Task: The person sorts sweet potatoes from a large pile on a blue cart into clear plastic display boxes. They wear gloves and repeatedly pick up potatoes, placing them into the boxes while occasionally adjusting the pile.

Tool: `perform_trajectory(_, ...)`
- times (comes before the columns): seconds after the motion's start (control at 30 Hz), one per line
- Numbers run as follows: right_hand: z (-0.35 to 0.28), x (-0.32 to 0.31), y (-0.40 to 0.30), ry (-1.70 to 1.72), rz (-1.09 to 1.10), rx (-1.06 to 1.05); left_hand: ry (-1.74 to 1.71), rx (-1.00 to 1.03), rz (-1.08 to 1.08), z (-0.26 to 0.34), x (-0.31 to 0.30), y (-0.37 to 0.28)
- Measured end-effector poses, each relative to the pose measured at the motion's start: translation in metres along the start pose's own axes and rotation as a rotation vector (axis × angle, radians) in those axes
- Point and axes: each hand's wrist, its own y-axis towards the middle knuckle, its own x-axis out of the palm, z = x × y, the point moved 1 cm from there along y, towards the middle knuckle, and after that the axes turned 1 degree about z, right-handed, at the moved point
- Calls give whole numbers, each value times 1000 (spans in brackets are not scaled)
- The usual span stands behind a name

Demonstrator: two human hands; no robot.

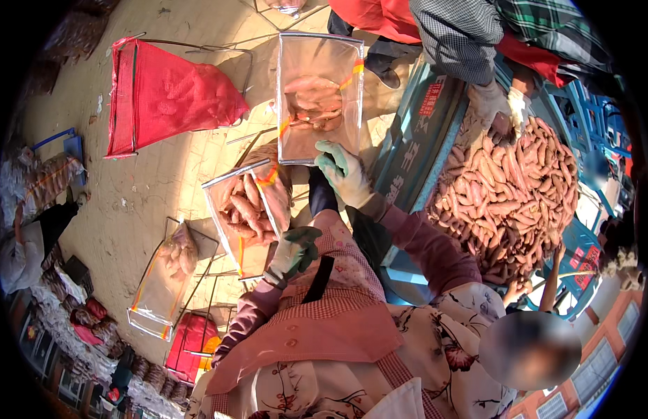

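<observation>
My right hand (342, 170), in a pale glove with green fingers, hangs empty beside the lower right corner of an open clear plastic bag (318, 55). Reddish sweet potatoes (313, 102) lie deep in that bag. My left hand (292, 251), gloved the same way, is near the right edge of a second clear bag (222, 207); whether its fingers touch the bag cannot be told. This fuller bag holds more sweet potatoes (245, 209). Both bags have their mouths spread wide on metal frames.
Sweet potatoes (507, 194) are heaped on a blue metal vehicle bed (407, 152) at right, where a co-worker's gloved hands (491, 107) reach in. A red mesh bag (146, 99) stands upper left, another clear bag (161, 293) lower left. Thin metal stands rise from the ground.
</observation>
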Motion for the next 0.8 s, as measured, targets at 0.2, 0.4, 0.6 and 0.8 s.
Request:
perform_trajectory(0.2, -55, -51, -202, -530, 270, 84, 366, 87, 54, -12, 6, -15)
perform_trajectory(0.4, -51, -96, -389, -1121, 530, 225, 1396, 483, 82, -55, -35, -9)
perform_trajectory(0.6, -21, -119, -417, -867, 914, 524, 1324, 256, -19, -94, 2, -21)
perform_trajectory(0.8, -11, -118, -411, -871, 982, 417, 1306, 1133, -236, -170, 151, -15)
